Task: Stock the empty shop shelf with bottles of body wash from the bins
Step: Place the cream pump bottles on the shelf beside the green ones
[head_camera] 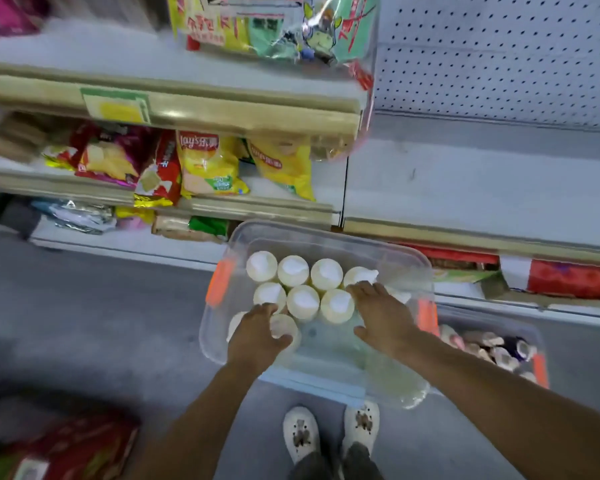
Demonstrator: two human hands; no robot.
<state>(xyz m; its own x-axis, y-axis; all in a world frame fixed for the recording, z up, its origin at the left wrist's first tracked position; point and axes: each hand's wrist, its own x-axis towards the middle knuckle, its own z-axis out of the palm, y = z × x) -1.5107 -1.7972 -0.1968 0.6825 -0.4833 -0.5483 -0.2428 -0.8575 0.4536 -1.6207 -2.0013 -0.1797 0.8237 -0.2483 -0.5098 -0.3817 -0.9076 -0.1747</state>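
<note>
Both our hands reach into the clear bin point(326, 233): left hand point(260, 327) apparently clasps a bottle point(284, 327), right hand point(381, 317) spread; empty shelf point(482, 188) unstocked.

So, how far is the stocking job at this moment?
Nothing looks done: the empty shelf on the right holds no bottles. In hand: both hands reach into the clear bin; the left hand grips one bottle, the right hand rests on others. Left: about ten pale bottles, plus a second bin beside it.
</note>
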